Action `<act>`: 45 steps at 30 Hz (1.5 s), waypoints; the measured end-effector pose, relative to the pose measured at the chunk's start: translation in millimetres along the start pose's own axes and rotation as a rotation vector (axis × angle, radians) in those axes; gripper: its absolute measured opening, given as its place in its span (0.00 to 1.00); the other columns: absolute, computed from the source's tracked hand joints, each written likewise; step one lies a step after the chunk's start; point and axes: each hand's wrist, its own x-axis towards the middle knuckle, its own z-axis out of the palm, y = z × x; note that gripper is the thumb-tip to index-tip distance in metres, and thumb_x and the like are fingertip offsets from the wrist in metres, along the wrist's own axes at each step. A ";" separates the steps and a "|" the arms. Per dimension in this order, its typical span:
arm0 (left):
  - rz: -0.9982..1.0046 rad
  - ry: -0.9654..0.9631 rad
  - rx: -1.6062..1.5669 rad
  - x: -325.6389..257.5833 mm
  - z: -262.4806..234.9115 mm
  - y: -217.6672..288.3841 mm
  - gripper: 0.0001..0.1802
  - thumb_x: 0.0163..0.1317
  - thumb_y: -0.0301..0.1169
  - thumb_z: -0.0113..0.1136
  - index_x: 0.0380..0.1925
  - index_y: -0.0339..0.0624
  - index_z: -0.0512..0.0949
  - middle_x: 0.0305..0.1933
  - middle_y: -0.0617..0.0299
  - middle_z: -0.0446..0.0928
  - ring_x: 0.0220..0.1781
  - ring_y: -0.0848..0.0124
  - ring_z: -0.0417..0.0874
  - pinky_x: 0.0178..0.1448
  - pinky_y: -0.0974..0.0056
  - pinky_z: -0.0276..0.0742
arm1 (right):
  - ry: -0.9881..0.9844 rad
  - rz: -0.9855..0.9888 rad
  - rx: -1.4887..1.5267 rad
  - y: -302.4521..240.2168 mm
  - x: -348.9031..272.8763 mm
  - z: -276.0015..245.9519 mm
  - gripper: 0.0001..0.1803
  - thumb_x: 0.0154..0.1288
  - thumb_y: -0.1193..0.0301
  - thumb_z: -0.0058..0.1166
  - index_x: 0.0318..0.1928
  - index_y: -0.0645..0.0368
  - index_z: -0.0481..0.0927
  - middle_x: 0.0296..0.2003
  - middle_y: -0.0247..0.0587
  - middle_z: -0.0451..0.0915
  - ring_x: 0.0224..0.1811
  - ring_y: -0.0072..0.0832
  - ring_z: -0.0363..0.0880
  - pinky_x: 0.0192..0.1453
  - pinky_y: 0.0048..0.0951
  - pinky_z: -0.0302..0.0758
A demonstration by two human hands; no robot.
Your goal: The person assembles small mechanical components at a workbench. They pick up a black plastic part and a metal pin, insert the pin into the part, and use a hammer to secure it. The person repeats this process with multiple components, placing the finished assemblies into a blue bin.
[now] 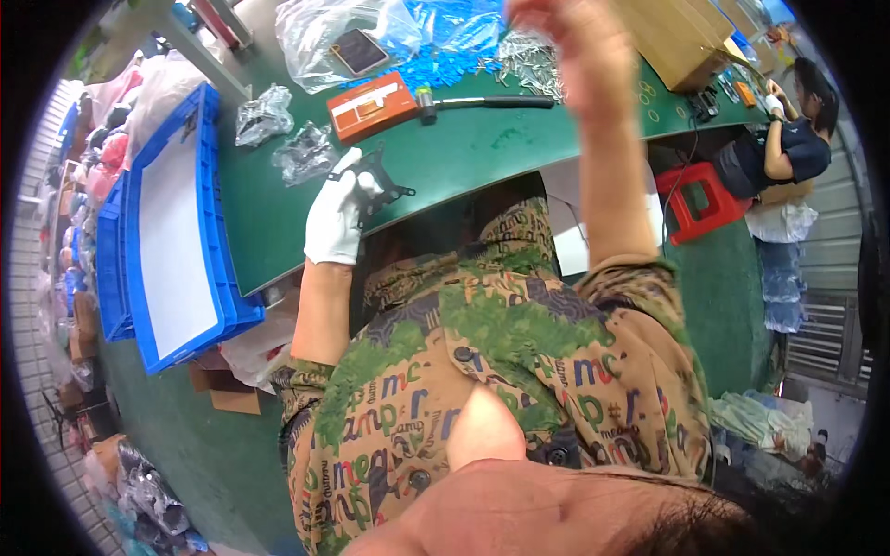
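My left hand (334, 211), in a white glove, is closed around a black bracket-like part (379, 182) with thin arms sticking out, just over the table's near edge. My right hand (575, 42), bare, stretches to the far side of the table, beside a heap of small metal screws or pins (530, 63). Its fingers are blurred and partly cut off by the top of the view, so their grip is unclear. A hammer (491, 102) with a black handle lies between the hands, its head against an orange box (373, 106).
The green table (464, 153) also bears blue small parts (417, 72), a dark flat device (359, 52), clear plastic bags (306, 153) and a cardboard box (677, 42). Blue crates (199, 232) stand at the left. At the right, a co-worker (788, 139) sits near a red stool (702, 202).
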 end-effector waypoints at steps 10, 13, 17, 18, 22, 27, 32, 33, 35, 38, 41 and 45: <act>-0.153 -0.060 0.133 10.8 18.0 -31.0 0.28 0.74 0.30 0.57 0.70 0.33 0.67 0.43 0.59 0.80 0.45 0.69 0.81 0.57 0.62 0.79 | 0.181 0.424 -0.633 51.1 -178.4 -19.1 0.08 0.75 0.73 0.55 0.47 0.64 0.84 0.39 0.35 0.83 0.43 0.21 0.82 0.50 0.25 0.77; -0.227 -0.060 0.197 32.5 36.7 -31.6 0.29 0.74 0.31 0.57 0.71 0.33 0.66 0.43 0.59 0.81 0.44 0.68 0.83 0.57 0.62 0.80 | 0.247 0.485 -0.647 53.5 -177.8 -40.9 0.08 0.75 0.75 0.54 0.46 0.66 0.84 0.39 0.35 0.83 0.44 0.21 0.81 0.52 0.23 0.76; -0.314 -0.168 0.249 78.2 58.2 -26.0 0.29 0.74 0.32 0.58 0.71 0.33 0.66 0.42 0.60 0.80 0.45 0.69 0.82 0.57 0.63 0.79 | 0.201 0.399 -0.667 67.7 -145.3 -48.6 0.08 0.75 0.76 0.55 0.47 0.66 0.85 0.39 0.35 0.84 0.45 0.22 0.82 0.53 0.25 0.77; -0.337 -0.182 0.275 88.2 63.5 -23.1 0.29 0.74 0.33 0.57 0.71 0.32 0.66 0.41 0.61 0.79 0.43 0.71 0.81 0.55 0.64 0.78 | 0.184 0.374 -0.664 73.3 -134.4 -44.9 0.08 0.75 0.76 0.55 0.47 0.66 0.85 0.39 0.35 0.84 0.45 0.22 0.82 0.53 0.25 0.77; -0.478 -0.231 0.195 117.4 62.9 -21.0 0.27 0.74 0.33 0.58 0.69 0.34 0.68 0.36 0.64 0.76 0.38 0.72 0.77 0.48 0.66 0.76 | 0.031 0.294 -0.788 103.6 -93.9 -37.1 0.08 0.72 0.76 0.56 0.48 0.65 0.85 0.39 0.38 0.85 0.44 0.28 0.83 0.51 0.28 0.77; -0.519 -0.324 -0.025 127.7 32.3 -26.8 0.24 0.75 0.36 0.57 0.65 0.35 0.72 0.35 0.66 0.75 0.38 0.73 0.77 0.46 0.67 0.76 | -0.137 0.283 -0.915 137.7 -61.5 -26.9 0.08 0.69 0.70 0.60 0.45 0.58 0.86 0.37 0.40 0.84 0.41 0.39 0.83 0.46 0.39 0.77; -0.560 -0.228 -0.069 133.1 31.8 -28.7 0.22 0.77 0.36 0.55 0.65 0.37 0.72 0.35 0.67 0.75 0.37 0.76 0.77 0.45 0.67 0.78 | -0.334 0.261 -1.040 179.7 -15.9 -25.7 0.10 0.71 0.66 0.57 0.46 0.55 0.86 0.37 0.41 0.83 0.43 0.42 0.83 0.46 0.43 0.78; -0.568 -0.215 -0.074 133.2 32.1 -28.5 0.22 0.77 0.36 0.54 0.65 0.37 0.72 0.35 0.67 0.74 0.36 0.75 0.76 0.46 0.66 0.78 | -0.351 0.264 -1.059 185.1 -8.7 -21.5 0.10 0.71 0.65 0.56 0.46 0.54 0.86 0.37 0.41 0.83 0.44 0.42 0.83 0.46 0.43 0.78; -0.604 -0.184 -0.077 134.3 30.7 -27.4 0.22 0.77 0.36 0.53 0.66 0.38 0.72 0.36 0.67 0.75 0.36 0.76 0.77 0.46 0.66 0.80 | -0.413 0.322 -1.065 190.3 0.0 -11.7 0.11 0.72 0.64 0.56 0.46 0.53 0.87 0.37 0.40 0.83 0.44 0.42 0.83 0.47 0.45 0.78; -0.603 -0.112 -0.028 134.6 37.3 -23.9 0.22 0.78 0.36 0.53 0.66 0.38 0.72 0.36 0.67 0.75 0.37 0.77 0.78 0.45 0.68 0.80 | -0.526 0.374 -1.102 195.2 15.7 0.2 0.12 0.72 0.62 0.56 0.47 0.52 0.87 0.37 0.41 0.83 0.46 0.43 0.83 0.50 0.47 0.77; -0.578 -0.155 -0.060 134.4 34.7 -24.6 0.22 0.77 0.36 0.53 0.66 0.37 0.72 0.36 0.67 0.75 0.37 0.76 0.78 0.44 0.68 0.80 | -0.609 0.341 -1.239 199.6 30.2 9.6 0.13 0.70 0.63 0.59 0.49 0.54 0.86 0.40 0.42 0.82 0.48 0.43 0.82 0.51 0.46 0.76; -0.558 -0.157 -0.057 132.9 34.5 -25.7 0.22 0.77 0.35 0.53 0.66 0.37 0.71 0.36 0.66 0.75 0.37 0.75 0.77 0.45 0.67 0.79 | -0.635 0.324 -1.395 215.0 19.9 8.8 0.16 0.69 0.57 0.60 0.51 0.51 0.85 0.47 0.40 0.82 0.56 0.42 0.80 0.57 0.49 0.72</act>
